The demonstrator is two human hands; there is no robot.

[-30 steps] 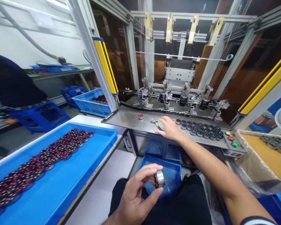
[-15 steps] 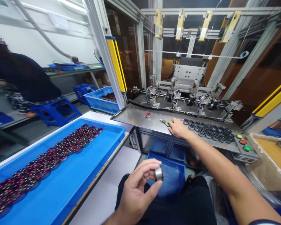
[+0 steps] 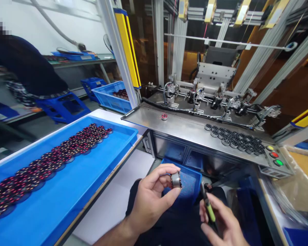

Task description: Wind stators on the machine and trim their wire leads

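Observation:
My left hand (image 3: 156, 198) grips a small motor stator (image 3: 176, 180) between thumb and fingers, its silver ring facing right and dark teeth along one edge. To the right, my right hand (image 3: 222, 218) holds a pair of small pliers (image 3: 209, 210) with yellow-green and dark handles. The dark jaws point up and away from me, apart from the stator. One stator with red windings (image 3: 164, 117) sits alone on the steel bench top (image 3: 184, 127). A group of dark stators (image 3: 236, 138) stands farther right on that bench.
A blue tray (image 3: 102, 164) on my left holds rows of red-wound stators (image 3: 56, 157). Winding fixtures (image 3: 195, 95) stand behind the bench, with coloured buttons (image 3: 274, 155) at its right end. A blue bin (image 3: 192, 177) is below. A person (image 3: 33, 68) sits far left.
My right hand has lifted the pliers off the bench and brought them back toward my lap, near my left hand. My left hand still holds the stator, now slightly higher. The view has shifted.

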